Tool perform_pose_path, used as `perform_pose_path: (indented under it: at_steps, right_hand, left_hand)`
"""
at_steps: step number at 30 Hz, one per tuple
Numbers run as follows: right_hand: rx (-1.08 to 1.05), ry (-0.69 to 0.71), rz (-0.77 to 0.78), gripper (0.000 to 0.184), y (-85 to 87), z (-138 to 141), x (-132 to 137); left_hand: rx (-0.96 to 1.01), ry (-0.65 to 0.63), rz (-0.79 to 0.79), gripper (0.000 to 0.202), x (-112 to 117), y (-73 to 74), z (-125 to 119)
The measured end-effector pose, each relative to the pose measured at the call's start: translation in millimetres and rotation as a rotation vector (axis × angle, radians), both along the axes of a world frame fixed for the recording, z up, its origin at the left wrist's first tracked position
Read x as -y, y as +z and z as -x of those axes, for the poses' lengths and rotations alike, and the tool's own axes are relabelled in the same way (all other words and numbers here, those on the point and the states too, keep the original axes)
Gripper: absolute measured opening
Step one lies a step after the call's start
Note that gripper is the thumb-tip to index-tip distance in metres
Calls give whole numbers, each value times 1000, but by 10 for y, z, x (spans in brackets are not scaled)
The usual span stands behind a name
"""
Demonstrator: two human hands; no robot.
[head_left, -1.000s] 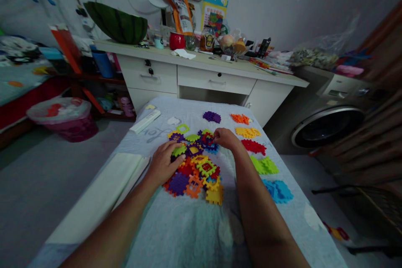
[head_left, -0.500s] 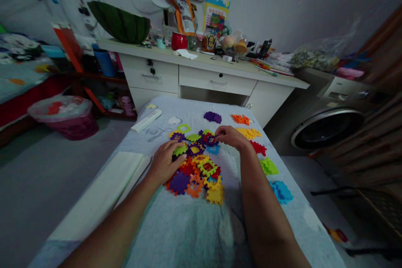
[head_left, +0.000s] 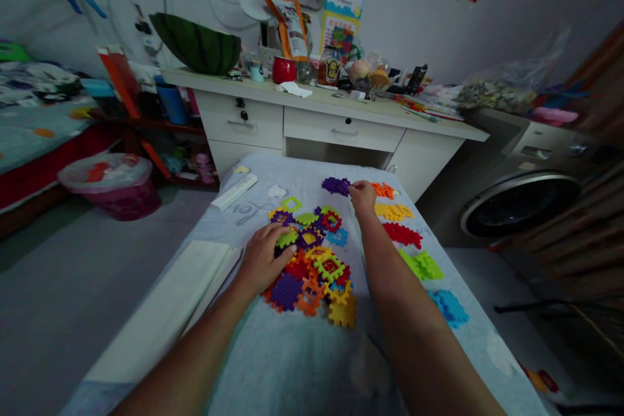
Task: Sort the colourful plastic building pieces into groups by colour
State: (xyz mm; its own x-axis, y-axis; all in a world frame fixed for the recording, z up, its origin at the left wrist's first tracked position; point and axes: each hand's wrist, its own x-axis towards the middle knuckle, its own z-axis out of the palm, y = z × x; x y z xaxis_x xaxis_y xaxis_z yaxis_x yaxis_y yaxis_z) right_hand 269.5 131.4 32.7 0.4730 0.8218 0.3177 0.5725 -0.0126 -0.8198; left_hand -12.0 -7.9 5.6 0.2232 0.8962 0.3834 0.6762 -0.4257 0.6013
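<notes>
A mixed heap of colourful interlocking foam pieces lies in the middle of the cloth-covered table. My left hand rests flat on the heap's left side, fingers over a green piece. My right hand reaches to the far end, its fingers pinched at the edge of the purple pile. Down the right side sit sorted piles: orange, yellow, red, green and blue.
A white remote and a long white folded sheet lie on the table's left part. Beyond stand a cluttered white desk, a washing machine to the right and a pink bin on the floor to the left.
My right hand has left the mixed heap and moved away from me to the purple pile. My left hand has stayed on the heap.
</notes>
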Motion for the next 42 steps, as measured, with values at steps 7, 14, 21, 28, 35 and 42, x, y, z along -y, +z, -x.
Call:
perform_pose_path:
  at_steps: [7,14,21,28,35,42]
  right_hand:
    - [52,-153,93,23,16,-5,-295]
    - [102,44,126,24,-51,96,-176]
    - [121,183,121,27,-16,86,154]
    - [384,398,283,21,161,172,638]
    - [542,361,408,17,78,314,874]
    - [257,346,312,19,17,254,888]
  left_hand:
    - [11,15,6,35,0,-8,-1]
    - [10,14,3,34,2,-18,-1]
    - [0,1,5,36,-2,-15,-2]
    - [-12,-14,-5,36,5,8,-3]
    - [-5,-1,-11,35,-7,-17,0]
    - [-11,0,-4,37,-6,-9,-4]
